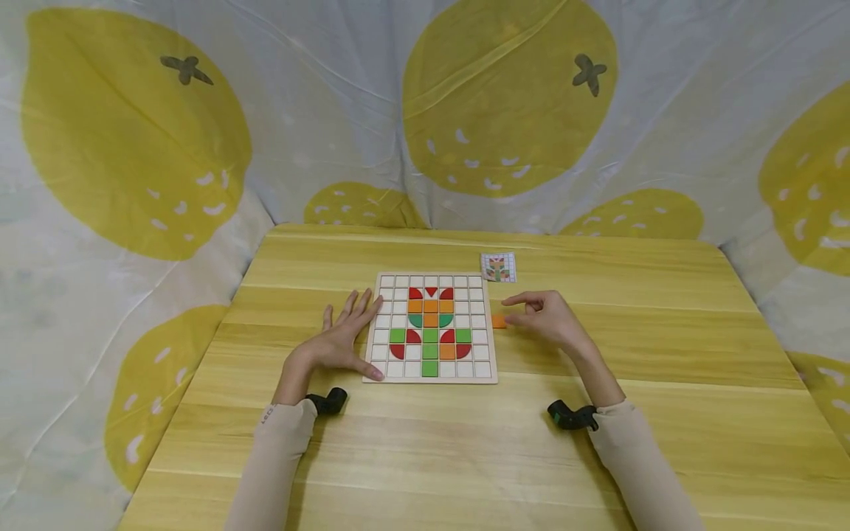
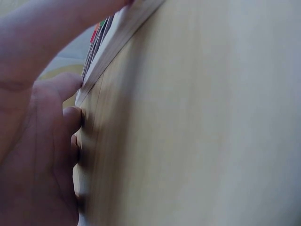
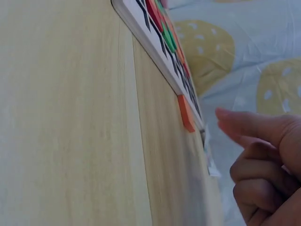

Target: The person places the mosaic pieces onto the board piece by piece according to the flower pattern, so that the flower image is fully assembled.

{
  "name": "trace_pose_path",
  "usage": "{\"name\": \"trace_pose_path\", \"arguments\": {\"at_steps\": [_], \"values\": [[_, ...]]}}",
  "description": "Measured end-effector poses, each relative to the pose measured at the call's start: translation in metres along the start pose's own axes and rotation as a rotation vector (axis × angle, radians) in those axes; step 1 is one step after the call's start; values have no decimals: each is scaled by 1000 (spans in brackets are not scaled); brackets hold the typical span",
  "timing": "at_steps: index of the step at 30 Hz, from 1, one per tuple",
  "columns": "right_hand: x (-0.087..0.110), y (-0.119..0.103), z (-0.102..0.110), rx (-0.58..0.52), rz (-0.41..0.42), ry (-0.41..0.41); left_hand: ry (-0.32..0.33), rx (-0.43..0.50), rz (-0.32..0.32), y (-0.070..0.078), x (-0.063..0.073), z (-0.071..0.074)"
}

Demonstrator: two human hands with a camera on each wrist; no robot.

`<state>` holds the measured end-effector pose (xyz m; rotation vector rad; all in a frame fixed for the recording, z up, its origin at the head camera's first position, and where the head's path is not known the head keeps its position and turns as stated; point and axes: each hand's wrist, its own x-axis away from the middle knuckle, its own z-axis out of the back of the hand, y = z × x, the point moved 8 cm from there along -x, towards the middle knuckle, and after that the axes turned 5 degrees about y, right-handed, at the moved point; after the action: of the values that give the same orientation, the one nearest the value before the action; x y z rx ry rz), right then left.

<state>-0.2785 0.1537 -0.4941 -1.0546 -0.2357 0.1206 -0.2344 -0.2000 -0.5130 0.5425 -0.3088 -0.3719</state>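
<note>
A square wooden board with a grid of cells lies on the table. Red, orange and green tiles in it form a flower with a green stem. Along the board's left side, my left hand spreads its fingers, with the thumb at the lower left corner and a fingertip on the edge. One loose orange tile lies against the board's right side. Just right of it, my right hand hovers with thumb and index finger extended and apart from the tile; its other fingers are curled.
A small printed card showing a flower pattern on a grid lies behind the board's right corner. The wooden table backs onto a lemon-print cloth. Each wrist carries a black camera.
</note>
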Motion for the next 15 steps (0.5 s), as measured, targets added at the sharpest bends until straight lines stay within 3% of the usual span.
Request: {"name": "trace_pose_path", "arguments": {"at_steps": [7, 15], "values": [[-2, 18, -4, -43, -109, -22, -6, -9, 4, 1, 0, 1], [-7, 21, -10, -40, -103, 13, -5, -13, 3, -1, 0, 0]]}}
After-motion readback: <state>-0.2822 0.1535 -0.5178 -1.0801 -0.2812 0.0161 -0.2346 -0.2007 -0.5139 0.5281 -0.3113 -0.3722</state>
